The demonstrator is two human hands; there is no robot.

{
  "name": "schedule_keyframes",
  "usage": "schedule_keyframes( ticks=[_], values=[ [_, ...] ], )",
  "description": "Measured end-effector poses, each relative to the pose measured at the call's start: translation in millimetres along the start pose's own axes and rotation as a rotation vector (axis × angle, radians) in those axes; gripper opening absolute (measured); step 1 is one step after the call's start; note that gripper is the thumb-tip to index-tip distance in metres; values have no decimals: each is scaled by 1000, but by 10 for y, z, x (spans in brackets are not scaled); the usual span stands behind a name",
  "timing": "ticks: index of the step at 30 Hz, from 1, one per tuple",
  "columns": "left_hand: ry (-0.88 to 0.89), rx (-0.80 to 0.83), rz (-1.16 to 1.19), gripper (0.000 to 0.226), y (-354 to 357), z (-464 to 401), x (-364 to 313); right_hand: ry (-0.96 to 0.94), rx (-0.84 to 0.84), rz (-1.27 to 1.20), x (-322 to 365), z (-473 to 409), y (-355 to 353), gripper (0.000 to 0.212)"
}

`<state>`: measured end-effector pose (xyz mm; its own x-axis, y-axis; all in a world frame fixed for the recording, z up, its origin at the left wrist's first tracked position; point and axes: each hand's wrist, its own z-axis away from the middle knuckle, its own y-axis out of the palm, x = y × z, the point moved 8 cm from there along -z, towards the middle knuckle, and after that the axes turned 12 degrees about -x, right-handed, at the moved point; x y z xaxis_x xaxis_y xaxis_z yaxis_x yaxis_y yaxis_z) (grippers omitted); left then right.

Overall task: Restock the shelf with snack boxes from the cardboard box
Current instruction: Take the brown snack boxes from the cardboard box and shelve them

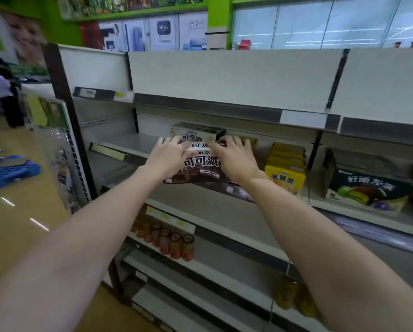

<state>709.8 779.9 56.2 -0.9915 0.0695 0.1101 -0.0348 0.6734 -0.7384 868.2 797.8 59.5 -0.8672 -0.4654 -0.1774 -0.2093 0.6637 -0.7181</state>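
Observation:
Brown chocolate-pie snack boxes (198,170) stand in a row on the middle shelf (129,146), one behind another. The front box juts over the shelf's front edge. My left hand (169,154) lies on its upper left side with the fingers reaching over the top toward the box behind (196,133). On the upper right side rests my right hand (234,155), fingers spread over the top edge. Both arms are stretched forward. The cardboard box is not in view.
Yellow snack boxes (285,173) sit right of the brown ones, and a dark green-pictured box (366,188) farther right. Jars (174,245) line the shelf below. A blue pallet (9,172) lies on the floor at left, where a person (4,92) stands in the aisle.

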Motion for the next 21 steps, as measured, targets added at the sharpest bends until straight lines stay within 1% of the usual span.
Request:
schedule_keyframes(
  ticks=[2, 5, 8, 10, 12, 14, 15, 17, 21],
  values=[
    [20, -5, -39, 58, 146, -191, 146, 24, -10, -35, 5, -194, 173, 64],
    [45, 17, -112, 59, 389, -499, 411, 93, -25, -100, 24, -489, 470, 55],
    [80, 60, -108, 62, 625, -745, 626, 176, 61, -213, 44, -736, 910, 51],
    [81, 110, -65, 54, 844, -867, 725, 198, 129, -249, 71, -855, 1206, 50],
    [67, 154, -12, 55, 1101, -885, 827, 174, 173, -172, 145, -932, 1424, 61],
    [67, 148, 37, 73, 1347, -870, 923, 105, 137, -64, 190, -1017, 1560, 76],
    [82, 117, 23, 83, 1426, -889, 955, 103, 102, -35, 177, -1075, 1593, 78],
    [91, 61, 11, 91, 1503, -961, 989, 101, 60, 4, 98, -1157, 1664, 77],
    [124, 3, 62, 90, 1624, -1066, 1069, 109, 57, 2, 86, -1243, 1787, 75]
  ],
)
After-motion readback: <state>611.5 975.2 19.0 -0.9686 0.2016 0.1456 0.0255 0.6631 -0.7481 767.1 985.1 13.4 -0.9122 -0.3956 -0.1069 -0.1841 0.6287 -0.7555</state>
